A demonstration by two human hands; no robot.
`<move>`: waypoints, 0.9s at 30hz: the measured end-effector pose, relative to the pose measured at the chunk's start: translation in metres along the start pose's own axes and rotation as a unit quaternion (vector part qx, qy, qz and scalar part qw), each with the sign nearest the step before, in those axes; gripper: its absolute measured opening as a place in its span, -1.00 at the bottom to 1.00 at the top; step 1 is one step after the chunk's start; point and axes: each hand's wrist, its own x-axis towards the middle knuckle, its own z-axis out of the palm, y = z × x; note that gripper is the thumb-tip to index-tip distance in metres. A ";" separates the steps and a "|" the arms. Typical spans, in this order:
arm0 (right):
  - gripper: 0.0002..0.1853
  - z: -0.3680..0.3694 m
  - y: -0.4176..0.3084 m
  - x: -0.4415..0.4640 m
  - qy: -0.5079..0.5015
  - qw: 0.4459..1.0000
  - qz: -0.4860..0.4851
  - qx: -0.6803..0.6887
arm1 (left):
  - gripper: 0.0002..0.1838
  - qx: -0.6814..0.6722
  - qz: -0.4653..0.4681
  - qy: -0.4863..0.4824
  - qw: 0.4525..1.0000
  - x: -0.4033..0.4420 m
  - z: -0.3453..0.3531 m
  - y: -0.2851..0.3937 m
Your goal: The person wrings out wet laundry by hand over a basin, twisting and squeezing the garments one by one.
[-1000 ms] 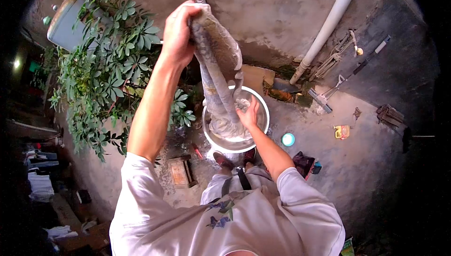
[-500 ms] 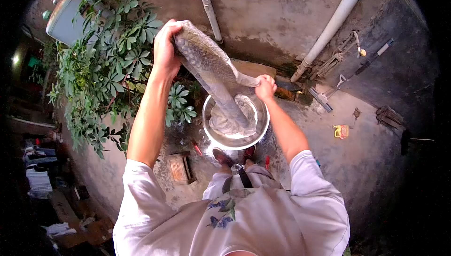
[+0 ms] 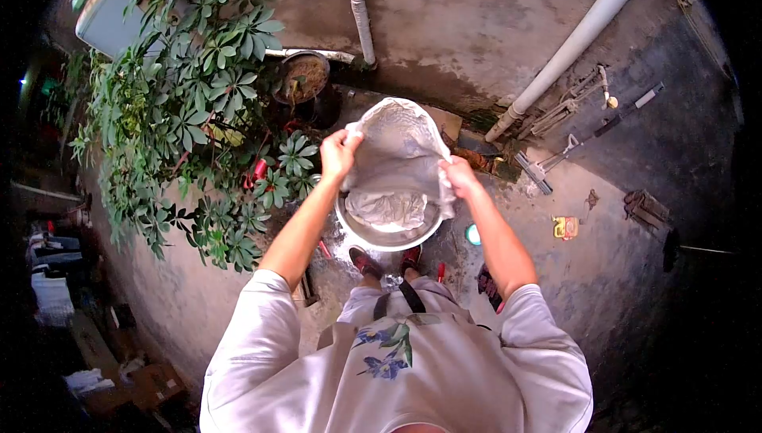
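A wet, grey-white cloth [image 3: 397, 147] hangs spread between my two hands, its upper edge bowed into a loop away from me. My left hand [image 3: 340, 155] is closed on its left edge, and my right hand [image 3: 460, 177] grips the right edge slightly lower. Below, the rest of the cloth lies bunched in a round metal basin [image 3: 381, 245] in front of my feet. The cloth hides the basin's far side. Whether it is a garment, a bag or a plain sheet I cannot tell.
A leafy plant [image 3: 198, 107] fills the left, with a soil-filled pot [image 3: 305, 77] behind it. White pipes [image 3: 575, 44] run along the wall. A squeegee-like tool [image 3: 536, 173], a yellow container [image 3: 565, 227] and a small stool-like object [image 3: 308, 290] are on the ground.
My left hand has come down and toward me from high on the left. The cloth, stretched long and slanted before, now hangs wide between both hands over the basin.
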 end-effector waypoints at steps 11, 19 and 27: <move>-0.94 0.124 -0.042 -0.022 -0.021 0.957 0.035 0.287 | -0.54 -0.202 -0.061 -0.043 0.977 -0.044 0.043 -0.018; -0.85 0.129 -0.048 -0.031 0.074 0.934 0.064 0.344 | -0.54 -0.191 -0.016 -0.108 0.976 -0.061 0.028 0.008; -0.82 0.136 -0.032 -0.038 0.046 0.888 0.124 0.441 | -0.72 -0.093 0.048 -0.159 0.982 -0.063 0.012 -0.007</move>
